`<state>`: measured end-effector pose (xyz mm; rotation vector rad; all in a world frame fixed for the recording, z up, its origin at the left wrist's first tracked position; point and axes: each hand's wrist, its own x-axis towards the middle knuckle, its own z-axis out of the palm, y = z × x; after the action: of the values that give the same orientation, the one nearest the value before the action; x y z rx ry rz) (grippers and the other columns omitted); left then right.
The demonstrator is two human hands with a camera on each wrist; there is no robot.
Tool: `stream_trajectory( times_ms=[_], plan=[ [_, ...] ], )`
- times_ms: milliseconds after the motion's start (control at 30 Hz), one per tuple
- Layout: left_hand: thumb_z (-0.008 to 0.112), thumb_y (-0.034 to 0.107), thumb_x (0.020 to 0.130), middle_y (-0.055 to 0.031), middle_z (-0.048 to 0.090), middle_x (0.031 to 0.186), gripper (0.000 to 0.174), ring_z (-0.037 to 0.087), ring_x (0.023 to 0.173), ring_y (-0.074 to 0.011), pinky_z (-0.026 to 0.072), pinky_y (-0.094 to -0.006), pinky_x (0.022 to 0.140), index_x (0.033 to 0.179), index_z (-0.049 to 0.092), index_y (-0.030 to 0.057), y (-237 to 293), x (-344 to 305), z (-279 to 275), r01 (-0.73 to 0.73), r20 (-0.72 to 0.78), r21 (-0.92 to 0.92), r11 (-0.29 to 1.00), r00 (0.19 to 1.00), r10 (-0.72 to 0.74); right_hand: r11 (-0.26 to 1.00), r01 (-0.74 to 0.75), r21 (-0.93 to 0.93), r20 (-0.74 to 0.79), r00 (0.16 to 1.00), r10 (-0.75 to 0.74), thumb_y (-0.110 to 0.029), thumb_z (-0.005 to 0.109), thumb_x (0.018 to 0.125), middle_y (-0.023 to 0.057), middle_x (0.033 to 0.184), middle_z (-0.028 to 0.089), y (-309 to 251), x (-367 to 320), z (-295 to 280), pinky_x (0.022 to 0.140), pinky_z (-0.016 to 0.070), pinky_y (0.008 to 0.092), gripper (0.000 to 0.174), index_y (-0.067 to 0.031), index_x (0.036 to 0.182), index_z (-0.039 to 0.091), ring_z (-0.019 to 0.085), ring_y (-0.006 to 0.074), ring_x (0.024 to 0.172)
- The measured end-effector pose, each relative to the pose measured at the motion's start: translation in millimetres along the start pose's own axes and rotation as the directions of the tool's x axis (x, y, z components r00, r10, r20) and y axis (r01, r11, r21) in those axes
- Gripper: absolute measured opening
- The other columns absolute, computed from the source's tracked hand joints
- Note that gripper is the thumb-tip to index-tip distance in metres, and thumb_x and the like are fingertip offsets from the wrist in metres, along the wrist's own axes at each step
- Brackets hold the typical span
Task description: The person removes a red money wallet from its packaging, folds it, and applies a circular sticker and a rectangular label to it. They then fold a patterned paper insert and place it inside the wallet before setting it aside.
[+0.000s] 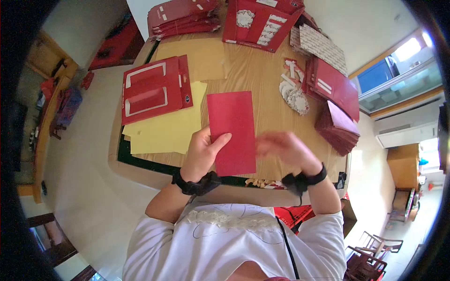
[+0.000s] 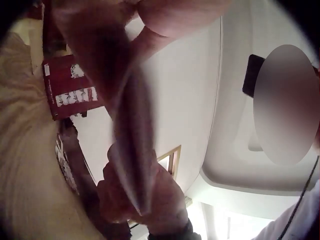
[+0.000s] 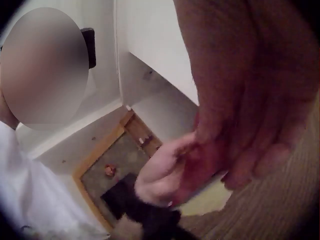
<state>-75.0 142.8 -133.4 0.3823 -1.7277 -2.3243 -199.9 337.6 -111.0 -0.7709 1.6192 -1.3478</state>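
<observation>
A plain red envelope [image 1: 232,131] is held upright over the wooden table [image 1: 253,75]. My left hand [image 1: 202,152] grips its left edge, thumb across the front. My right hand [image 1: 286,149], blurred by motion, is just right of the envelope near its right edge, fingers loosely extended; whether it touches the paper is unclear. In the left wrist view the envelope [image 2: 132,150] shows edge-on and blurred, with the right hand [image 2: 135,200] beyond it. In the right wrist view the left hand [image 3: 162,172] holds the envelope [image 3: 200,175] below my right fingers [image 3: 250,110].
Yellow paper sheets [image 1: 168,126] with a red packaging card [image 1: 152,89] lie at the left. Red card stacks [image 1: 183,16] and a red printed box [image 1: 260,21] stand at the far edge. Round paper doilies [image 1: 295,96] and dark red envelope piles [image 1: 337,124] lie at the right.
</observation>
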Motion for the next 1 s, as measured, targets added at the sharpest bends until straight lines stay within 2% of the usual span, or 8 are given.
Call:
stream_trajectory(
  times_ms=[133,300,400,533,633,733,867,1000],
  plan=[
    [0.057,0.008,0.086,-0.0068,0.062,0.102,0.028,0.058,0.089,-0.0107,0.0461,-0.0258,0.078,0.110,0.054,-0.0041,-0.1,-1.5,-3.4,0.049,0.040,0.033,0.998,0.998,-0.050,0.370,-0.199,-0.907,-0.387,0.739,-0.551,-0.014,0.063,0.077,0.0204,0.101,0.061,25.9,12.4,-92.0,0.077,0.0489,0.0380,0.038,-0.0003,0.112,0.055,0.059,0.0370,0.092],
    [0.057,0.005,0.085,-0.0090,0.058,0.113,0.048,0.057,0.098,-0.0142,0.0428,-0.0284,0.089,0.129,0.040,-0.0018,0.4,1.4,16.9,-0.256,-0.183,0.000,0.967,0.950,0.251,0.247,-0.337,-0.908,-0.409,0.840,-0.356,-0.016,0.058,0.080,0.0201,0.097,0.061,51.6,13.3,-111.7,0.073,0.0497,0.0415,0.028,-0.0032,0.105,0.057,0.061,0.0358,0.086],
    [0.057,0.007,0.085,-0.0090,0.060,0.112,0.044,0.057,0.098,-0.0136,0.0432,-0.0267,0.088,0.127,0.046,0.0021,5.1,-2.4,7.6,-0.126,-0.054,0.007,0.992,0.991,0.126,0.113,-0.565,-0.817,-0.575,0.786,-0.228,-0.015,0.054,0.080,0.0207,0.091,0.062,36.5,12.5,-110.8,0.069,0.0503,0.0416,0.024,-0.0032,0.101,0.058,0.061,0.0360,0.080],
    [0.058,0.009,0.085,-0.0081,0.063,0.108,0.031,0.057,0.096,-0.0108,0.0443,-0.0248,0.086,0.116,0.058,0.0040,-5.1,1.4,-4.6,-0.081,0.099,0.266,0.961,0.994,0.056,0.628,-0.153,-0.763,-0.615,0.472,-0.632,-0.006,0.054,0.084,0.0157,0.083,0.065,-9.1,3.0,-81.5,0.063,0.0511,0.0315,0.012,0.0008,0.093,0.058,0.064,0.0182,0.069],
    [0.058,0.012,0.086,-0.0072,0.065,0.103,0.024,0.058,0.093,-0.0092,0.0442,-0.0239,0.084,0.108,0.063,0.0025,-6.8,2.1,-0.7,0.000,0.068,0.220,0.975,0.998,-0.015,0.983,0.078,-0.166,-0.674,0.719,-0.170,-0.007,0.058,0.086,0.0045,0.077,0.063,-31.2,-0.4,-46.3,0.061,0.0527,0.0261,0.008,0.0008,0.089,0.058,0.061,0.0112,0.069],
    [0.058,0.014,0.087,-0.0057,0.066,0.095,0.021,0.057,0.086,-0.0082,0.0446,-0.0235,0.079,0.103,0.065,0.0014,-6.1,1.4,2.3,-0.025,0.085,0.155,0.988,0.996,0.012,0.997,0.058,0.052,-0.425,0.905,-0.031,-0.008,0.059,0.086,0.0038,0.076,0.061,-29.3,14.1,-9.3,0.060,0.0541,0.0263,0.007,-0.0012,0.088,0.058,0.061,0.0113,0.069],
    [0.058,0.021,0.088,-0.0033,0.064,0.075,0.025,0.054,0.071,-0.0061,0.0441,-0.0234,0.063,0.089,0.065,-0.0032,-5.1,-0.1,-3.6,0.044,0.052,0.192,0.980,0.997,-0.055,0.984,-0.100,-0.149,-0.116,0.990,0.083,-0.010,0.058,0.087,0.0039,0.073,0.062,-32.9,37.9,10.3,0.057,0.0490,0.0241,0.012,0.0013,0.085,0.059,0.060,0.0103,0.067],
    [0.060,0.022,0.086,-0.0022,0.062,0.067,0.028,0.052,0.063,-0.0057,0.0435,-0.0240,0.059,0.082,0.064,-0.0050,-10.0,-2.5,-17.1,0.072,-0.038,0.289,0.955,0.997,-0.064,0.738,0.164,-0.655,-0.127,0.939,-0.320,-0.013,0.058,0.085,0.0092,0.070,0.061,-60.9,97.1,-7.2,0.059,0.0469,0.0281,0.014,0.0000,0.087,0.061,0.060,0.0128,0.067]
  ],
)
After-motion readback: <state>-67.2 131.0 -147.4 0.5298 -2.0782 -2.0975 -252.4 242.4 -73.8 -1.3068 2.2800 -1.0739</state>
